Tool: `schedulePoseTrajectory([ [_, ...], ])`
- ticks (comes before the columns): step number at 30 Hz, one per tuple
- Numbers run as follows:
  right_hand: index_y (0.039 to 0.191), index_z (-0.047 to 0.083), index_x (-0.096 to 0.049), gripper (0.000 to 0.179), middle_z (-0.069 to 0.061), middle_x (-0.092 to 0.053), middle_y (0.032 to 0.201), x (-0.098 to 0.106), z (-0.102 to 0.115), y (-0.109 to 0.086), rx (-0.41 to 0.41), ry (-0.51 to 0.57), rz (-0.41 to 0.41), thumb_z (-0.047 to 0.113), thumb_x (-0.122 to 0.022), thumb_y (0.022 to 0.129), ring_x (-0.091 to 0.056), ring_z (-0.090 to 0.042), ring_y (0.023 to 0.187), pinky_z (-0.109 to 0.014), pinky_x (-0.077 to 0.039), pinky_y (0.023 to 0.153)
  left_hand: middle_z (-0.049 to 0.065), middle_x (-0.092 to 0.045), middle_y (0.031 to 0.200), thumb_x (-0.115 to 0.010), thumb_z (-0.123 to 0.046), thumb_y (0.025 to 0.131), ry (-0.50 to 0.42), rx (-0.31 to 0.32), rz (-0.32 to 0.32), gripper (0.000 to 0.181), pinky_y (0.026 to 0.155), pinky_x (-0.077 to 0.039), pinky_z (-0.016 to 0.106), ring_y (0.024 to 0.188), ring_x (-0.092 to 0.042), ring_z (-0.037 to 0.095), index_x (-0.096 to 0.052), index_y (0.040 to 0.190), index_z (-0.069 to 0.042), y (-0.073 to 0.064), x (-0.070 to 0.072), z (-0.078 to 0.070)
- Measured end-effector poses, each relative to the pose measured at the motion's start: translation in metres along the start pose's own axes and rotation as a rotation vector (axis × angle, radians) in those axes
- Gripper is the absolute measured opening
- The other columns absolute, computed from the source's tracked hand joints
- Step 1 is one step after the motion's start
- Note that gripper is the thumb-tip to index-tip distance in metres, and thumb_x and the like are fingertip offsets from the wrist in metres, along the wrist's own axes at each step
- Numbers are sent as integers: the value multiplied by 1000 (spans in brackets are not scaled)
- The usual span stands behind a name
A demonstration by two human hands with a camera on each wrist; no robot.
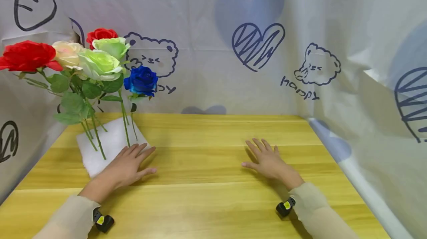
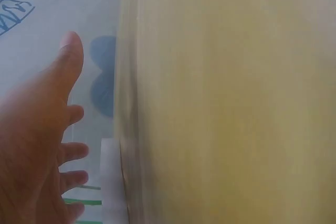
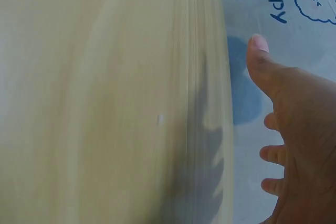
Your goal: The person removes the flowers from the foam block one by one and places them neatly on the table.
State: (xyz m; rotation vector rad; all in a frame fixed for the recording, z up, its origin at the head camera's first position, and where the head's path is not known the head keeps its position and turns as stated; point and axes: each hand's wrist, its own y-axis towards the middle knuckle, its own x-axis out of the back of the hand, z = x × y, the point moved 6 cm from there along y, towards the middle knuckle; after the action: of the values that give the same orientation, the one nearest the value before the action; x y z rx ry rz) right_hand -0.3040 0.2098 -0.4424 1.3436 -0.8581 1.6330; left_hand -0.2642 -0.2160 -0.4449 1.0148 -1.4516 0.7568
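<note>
Behind the white foam block [image 1: 115,140], pale sheeting [image 1: 200,83]; beneath it, yellow tabletop [image 1: 200,202]. Standing in the block, stems apparently planted: two red roses [image 1: 30,56], two pale green roses [image 1: 101,64], one cream rose [image 1: 68,53], one blue rose [image 1: 141,80]; six altogether. Probably finished, judging by that; anything left, impossible to tell. Holding nothing, fingers apart: left hand [image 1: 128,166] over the block's near right edge, contact unclear; right hand [image 1: 267,161], likewise spread, well to the block's right.
</note>
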Motion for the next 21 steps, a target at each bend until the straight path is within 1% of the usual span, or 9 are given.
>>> schedulePoseTrajectory([
  [3, 157, 14, -25, 88, -19, -26, 157, -1, 9, 6, 32, 23, -6, 69, -47, 91, -18, -46, 142, -76, -15, 103, 24, -35, 151, -43, -68, 93, 7, -8, -5, 81, 110, -21, 64, 135, -31, 49, -39, 151, -13, -7, 2, 1],
  [6, 156, 13, -28, 85, -19, -32, 153, -1, 20, 12, 69, 39, -14, 67, -46, 93, -25, -44, 140, -71, -19, 106, 24, -38, 149, -43, -67, 94, 3, -12, -10, 79, 109, -24, 63, 133, -34, 49, -38, 151, -13, -13, 6, 2],
  [10, 154, 12, -32, 81, -17, -38, 150, -2, 39, 24, 119, 77, -14, 65, -45, 94, -32, -40, 138, -63, -23, 110, 23, -42, 145, -44, -66, 94, -11, 6, -11, 78, 108, -27, 62, 132, -37, 47, -39, 151, -13, -25, 14, 5],
  [16, 154, 15, -33, 79, -11, -38, 151, -9, 67, 45, 149, 142, 9, 65, -44, 94, -33, -32, 140, -54, -27, 112, 21, -46, 142, -43, -66, 95, -44, 41, 12, 77, 105, -31, 62, 129, -40, 46, -40, 151, -13, -40, 17, 12],
  [21, 152, 16, -35, 77, -9, -39, 150, -13, 92, 59, 189, 190, 16, 65, -44, 94, -34, -29, 139, -49, -30, 112, 22, -48, 140, -47, -63, 95, -98, 73, 3, 76, 102, -34, 64, 127, -42, 47, -44, 148, -9, -53, 20, 18],
])
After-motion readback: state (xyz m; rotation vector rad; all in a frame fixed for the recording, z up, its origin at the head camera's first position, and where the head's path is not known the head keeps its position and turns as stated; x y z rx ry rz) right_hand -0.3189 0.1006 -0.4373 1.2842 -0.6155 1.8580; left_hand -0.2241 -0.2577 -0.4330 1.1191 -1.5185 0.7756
